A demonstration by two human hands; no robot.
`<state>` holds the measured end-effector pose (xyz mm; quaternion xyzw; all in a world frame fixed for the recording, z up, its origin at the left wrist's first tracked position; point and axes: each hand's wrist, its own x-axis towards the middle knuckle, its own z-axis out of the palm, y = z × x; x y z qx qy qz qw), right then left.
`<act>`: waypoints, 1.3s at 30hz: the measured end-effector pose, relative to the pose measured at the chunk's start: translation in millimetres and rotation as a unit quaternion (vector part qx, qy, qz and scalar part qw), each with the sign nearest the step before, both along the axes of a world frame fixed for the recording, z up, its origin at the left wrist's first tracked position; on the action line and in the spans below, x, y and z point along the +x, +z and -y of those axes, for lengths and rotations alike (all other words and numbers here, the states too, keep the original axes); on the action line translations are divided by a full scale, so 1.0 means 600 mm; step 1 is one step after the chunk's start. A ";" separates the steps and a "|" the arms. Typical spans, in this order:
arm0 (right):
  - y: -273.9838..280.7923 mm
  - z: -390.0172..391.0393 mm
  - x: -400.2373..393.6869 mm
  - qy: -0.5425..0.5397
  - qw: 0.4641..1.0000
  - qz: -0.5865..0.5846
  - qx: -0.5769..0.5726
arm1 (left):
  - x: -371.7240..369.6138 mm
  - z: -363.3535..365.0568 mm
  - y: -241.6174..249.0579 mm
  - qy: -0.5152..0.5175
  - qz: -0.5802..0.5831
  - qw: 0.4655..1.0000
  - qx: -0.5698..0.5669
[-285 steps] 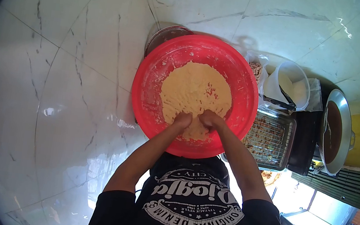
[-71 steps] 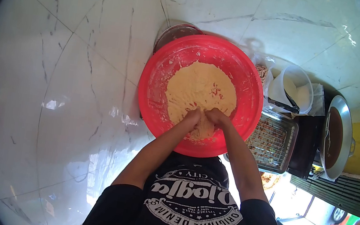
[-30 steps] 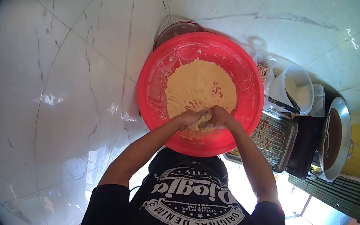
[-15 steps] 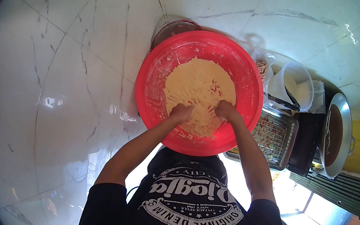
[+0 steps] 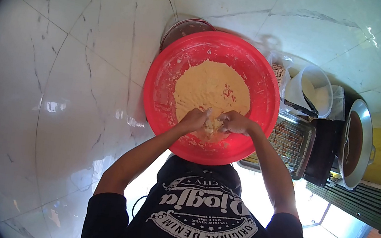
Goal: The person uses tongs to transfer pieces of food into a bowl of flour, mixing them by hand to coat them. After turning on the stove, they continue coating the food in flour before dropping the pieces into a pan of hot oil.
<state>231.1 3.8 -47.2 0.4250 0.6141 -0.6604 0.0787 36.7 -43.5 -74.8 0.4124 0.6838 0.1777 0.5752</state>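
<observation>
A big red plastic basin (image 5: 164, 84) holds a pale yellow, crumbly flour mixture (image 5: 212, 81). My left hand (image 5: 195, 119) is at the near side of the mixture, its fingers curled inward around a floury clump. Facing it from a short distance, my right hand (image 5: 234, 122) also has bent fingers with some of the mixture in them. Loose crumbs lie between the two hands, and flour coats the fingertips. The undersides of both hands are partly hidden.
Right of the basin are a clear plastic tub (image 5: 315, 82) with a dark-handled utensil, a wire rack on a tray (image 5: 288, 144) and a wide metal pan (image 5: 365, 142). A round container (image 5: 175, 34) shows behind the basin. Marbled tile (image 5: 85, 81) surrounds it.
Both hands have turned inward and lifted slightly out of the mixture, drawing up clumps. The near edge of the mixture has been scooped back, baring more of the basin's floor.
</observation>
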 end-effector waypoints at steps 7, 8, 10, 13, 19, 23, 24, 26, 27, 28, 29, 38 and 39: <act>-0.095 -0.010 -0.053 -0.018 0.939 0.159 0.305 | 0.016 -0.027 -0.108 -0.063 -0.120 0.979 0.154; -0.084 -0.003 -0.067 0.017 0.959 0.185 0.214 | 0.017 -0.021 -0.129 -0.064 -0.120 0.979 0.154; -0.068 0.005 -0.071 0.053 0.969 0.209 0.121 | 0.020 -0.010 -0.128 -0.191 -0.087 0.967 0.145; -0.033 0.003 -0.048 0.095 0.963 0.177 0.177 | 0.006 0.000 -0.038 -0.194 -0.075 0.976 0.060; -0.053 -0.030 -0.012 0.050 0.963 0.238 0.111 | -0.043 0.004 -0.048 -0.183 -0.204 0.962 0.000; -0.077 0.011 -0.055 -0.021 0.982 0.182 -0.044 | 0.007 0.011 -0.063 0.010 0.085 0.978 -0.192; -0.080 0.017 -0.064 -0.019 0.983 0.177 -0.041 | 0.016 0.010 -0.105 0.003 0.101 0.978 -0.181; -0.088 0.013 -0.060 0.011 0.986 0.164 0.014 | 0.032 0.010 -0.110 -0.004 0.117 0.979 -0.167; -0.090 0.013 -0.057 0.042 0.986 0.149 0.065 | 0.039 0.016 -0.078 -0.010 0.060 0.991 -0.117; -0.081 0.011 -0.053 0.043 0.986 0.148 0.065 | 0.041 0.021 -0.061 -0.016 0.002 0.998 -0.067; -0.070 0.009 -0.042 0.034 0.988 0.094 0.122 | 0.039 0.026 -0.065 -0.015 0.002 0.998 -0.067; 0.015 -0.005 -0.013 0.099 0.985 -0.011 0.143 | -0.020 0.005 0.011 -0.115 0.058 0.991 -0.021; 0.018 -0.005 -0.014 0.089 0.984 0.021 0.150 | -0.026 0.003 0.000 -0.081 0.000 0.996 -0.023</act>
